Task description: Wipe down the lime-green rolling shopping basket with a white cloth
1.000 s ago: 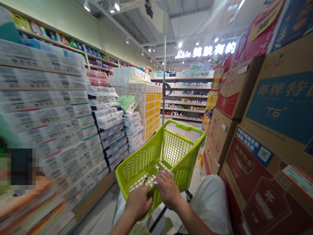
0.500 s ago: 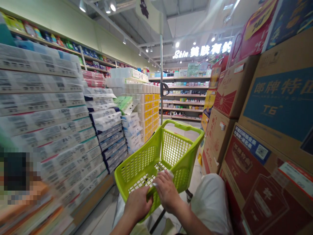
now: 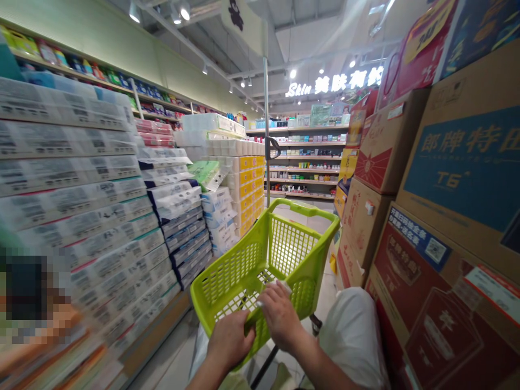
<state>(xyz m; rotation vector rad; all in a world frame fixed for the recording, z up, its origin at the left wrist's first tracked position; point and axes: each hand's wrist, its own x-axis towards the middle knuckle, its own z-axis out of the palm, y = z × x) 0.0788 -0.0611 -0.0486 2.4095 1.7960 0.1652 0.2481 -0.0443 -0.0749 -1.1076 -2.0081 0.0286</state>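
Observation:
A lime-green plastic shopping cart [image 3: 227, 273] with a lattice basket stands in front of me, and only its lattice floor shows inside. My left hand [image 3: 231, 338] is closed round the cart's near handle [image 3: 254, 316], thumb to the right. To its right, my right hand [image 3: 280, 317] curls over the same handle. A small white crumpled thing, perhaps a tissue, [image 3: 286, 287] shows at the fingers of my right hand; its kind is unclear.
Stacked white tissue packs [image 3: 73, 179] line the left side, with yellow-sided packs [image 3: 251, 179] farther on. Liquor cartons [image 3: 430, 303] rise close on the right. A metal pole [image 3: 266, 124] stands beyond the cart, before stocked shelves [image 3: 304, 176]. A pale trouser leg [image 3: 349, 330] is at lower right.
My right hand has shifted very slightly right on the handle. The view has tilted a little; the cart and stacks keep nearly the same places in it.

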